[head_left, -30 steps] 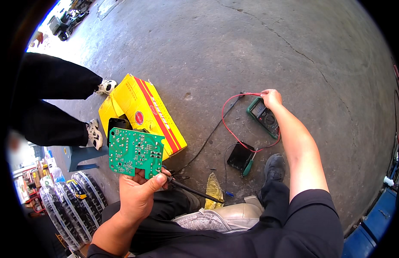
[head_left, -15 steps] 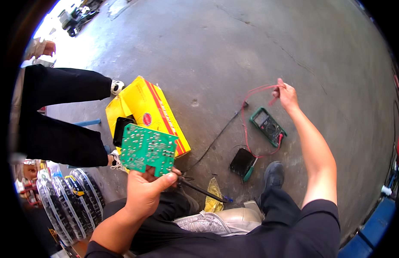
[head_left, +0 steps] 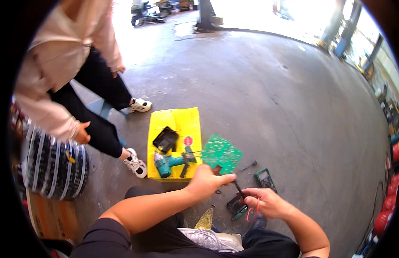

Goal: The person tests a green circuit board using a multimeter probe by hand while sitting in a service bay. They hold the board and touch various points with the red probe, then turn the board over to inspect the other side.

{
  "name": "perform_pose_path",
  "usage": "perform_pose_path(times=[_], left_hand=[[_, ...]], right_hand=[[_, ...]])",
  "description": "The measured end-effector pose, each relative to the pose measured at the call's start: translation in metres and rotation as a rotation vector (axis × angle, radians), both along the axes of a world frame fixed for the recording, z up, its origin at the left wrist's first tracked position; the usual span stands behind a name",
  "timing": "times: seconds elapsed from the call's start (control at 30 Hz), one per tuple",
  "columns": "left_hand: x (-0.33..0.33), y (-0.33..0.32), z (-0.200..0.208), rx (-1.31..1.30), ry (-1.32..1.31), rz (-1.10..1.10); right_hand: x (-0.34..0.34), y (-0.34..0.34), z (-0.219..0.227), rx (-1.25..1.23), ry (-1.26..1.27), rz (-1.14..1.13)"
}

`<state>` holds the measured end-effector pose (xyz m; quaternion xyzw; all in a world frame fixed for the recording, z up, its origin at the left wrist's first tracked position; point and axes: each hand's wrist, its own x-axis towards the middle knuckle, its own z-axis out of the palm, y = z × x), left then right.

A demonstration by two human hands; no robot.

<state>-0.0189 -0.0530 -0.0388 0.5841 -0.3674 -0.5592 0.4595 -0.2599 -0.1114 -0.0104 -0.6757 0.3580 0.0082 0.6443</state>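
Observation:
My left hand (head_left: 207,182) is closed on the near edge of a green circuit board (head_left: 222,152), solder side facing up. Between my hands runs a thick black cable (head_left: 238,188). The fingers of my right hand (head_left: 265,203) are pinched at its lower end, and a loop of red test lead (head_left: 251,211) hangs from the same hand. Just beyond that hand, a dark multimeter with a green rim (head_left: 265,177) lies on the floor. A black plastic shell (head_left: 234,204) and a teal-handled tool (head_left: 239,214) lie between my hands and my foot, partly covered.
A yellow box (head_left: 186,122) stands left of the board, carrying a teal power drill (head_left: 164,166) and an open black case (head_left: 166,138). Beyond it sits a person in pink (head_left: 53,64). Wrapped tyres (head_left: 57,161) are stacked on a carton (head_left: 51,215) at left.
My right hand has come down from the far right with the red lead to the black cable beside my left hand. The view has tilted up, showing the drill and more of the person.

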Motion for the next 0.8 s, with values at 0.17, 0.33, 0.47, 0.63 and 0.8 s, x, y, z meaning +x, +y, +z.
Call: perform_pose_path(times=[0.17,0.33,0.47,0.63,0.8], left_hand=[[0.003,0.013,-0.001,-0.132,0.098,-0.077],[0.027,0.023,-0.009,-0.107,0.084,-0.074],[0.044,0.027,-0.007,-0.026,0.084,-0.05],[0.052,0.03,0.003,0.085,0.156,-0.062],[0.042,0.034,0.009,0.059,0.193,-0.095]], right_hand=[[0.038,0.04,0.028,-0.183,0.342,-0.087],[-0.024,0.041,0.045,-0.353,0.431,-0.164],[-0.117,0.014,0.03,-0.392,0.635,-0.462],[-0.194,-0.003,-0.07,-0.139,0.829,-0.607],[-0.202,0.009,-0.177,0.128,1.026,-0.241]])
